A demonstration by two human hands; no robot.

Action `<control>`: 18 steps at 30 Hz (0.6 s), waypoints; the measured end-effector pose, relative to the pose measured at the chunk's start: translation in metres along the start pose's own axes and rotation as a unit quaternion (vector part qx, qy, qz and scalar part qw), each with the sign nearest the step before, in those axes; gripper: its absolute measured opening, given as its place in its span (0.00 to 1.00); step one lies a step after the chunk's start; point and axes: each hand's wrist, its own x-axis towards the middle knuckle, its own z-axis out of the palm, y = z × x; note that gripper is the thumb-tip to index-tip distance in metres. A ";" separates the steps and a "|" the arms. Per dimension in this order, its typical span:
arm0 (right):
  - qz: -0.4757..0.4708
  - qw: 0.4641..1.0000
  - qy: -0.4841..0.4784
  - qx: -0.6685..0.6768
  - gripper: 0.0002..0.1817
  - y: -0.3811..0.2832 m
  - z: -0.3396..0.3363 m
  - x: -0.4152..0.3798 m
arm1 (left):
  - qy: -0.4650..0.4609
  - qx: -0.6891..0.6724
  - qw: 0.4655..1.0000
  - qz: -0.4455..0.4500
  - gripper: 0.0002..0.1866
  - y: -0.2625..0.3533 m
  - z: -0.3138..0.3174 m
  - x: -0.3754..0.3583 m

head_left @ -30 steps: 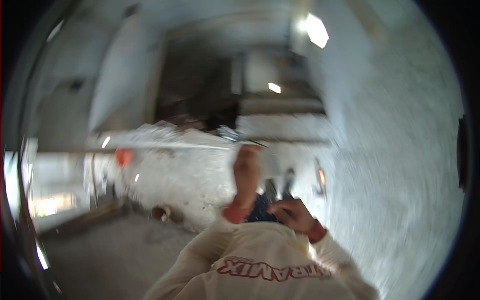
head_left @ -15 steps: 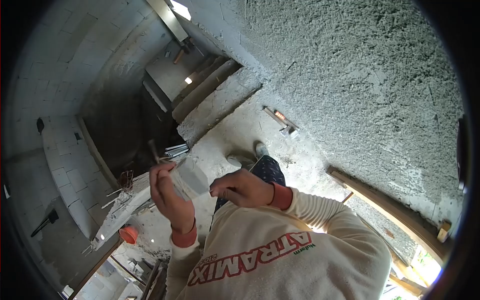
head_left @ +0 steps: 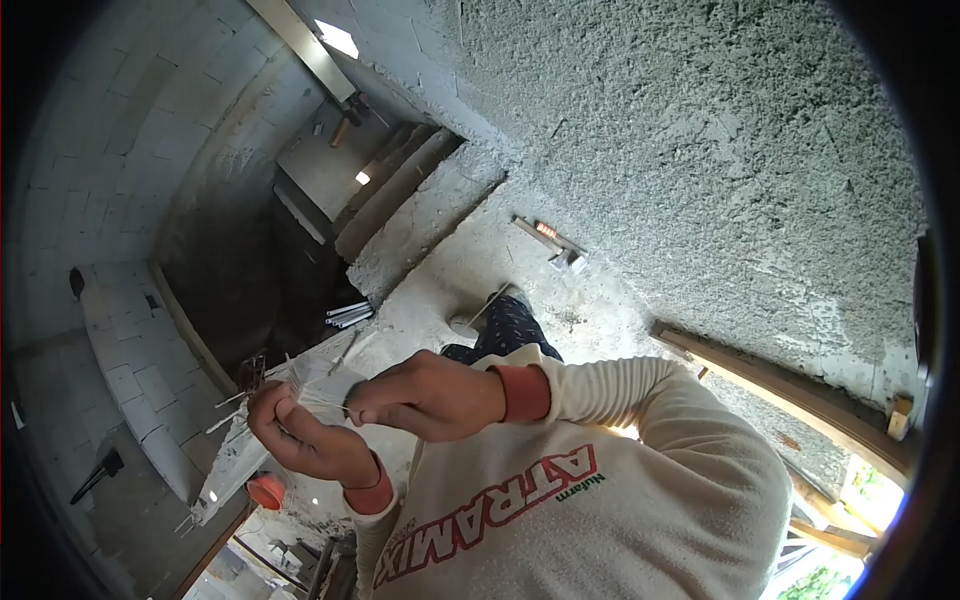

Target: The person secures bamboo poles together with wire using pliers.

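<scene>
My left hand is closed, with fingers curled and thumb pressed in, at lower left. A thin pale string runs from it to my right hand. Thumb and fingers of the right hand pinch the string's near end. Above the left fingers is a faint whitish, blurred shape that I cannot make out clearly. Both hands are in front of my torso, a short way apart.
A hammer-like tool and another tool lie on the concrete floor by the rough plastered wall. Concrete steps lead down beside a dark opening. Several pipes lie at its edge. An orange bucket stands at lower left.
Both hands have shifted left, and the left hand has dropped lower and turned. The broad grey-white shape between them has gone from view; a thin string shows there now. The head view has shifted slightly.
</scene>
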 end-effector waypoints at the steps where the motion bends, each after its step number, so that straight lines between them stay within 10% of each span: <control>1: -0.010 1.000 -0.003 0.024 0.10 0.001 -0.009 -0.003 | 0.002 -0.007 1.000 -0.004 0.11 0.000 0.002 -0.003; 10: -0.046 0.999 -0.010 0.002 0.12 -0.040 -0.042 0.012 | 0.042 0.163 0.954 0.249 0.20 0.005 0.014 0.018; 14: -0.145 0.985 0.078 0.053 0.07 -0.074 -0.020 0.030 | 0.185 -0.073 0.979 0.052 0.25 0.012 0.008 0.041; 18: -0.071 0.992 0.086 0.052 0.08 -0.035 -0.035 0.021 | 0.149 0.209 0.932 0.256 0.28 0.021 0.004 0.067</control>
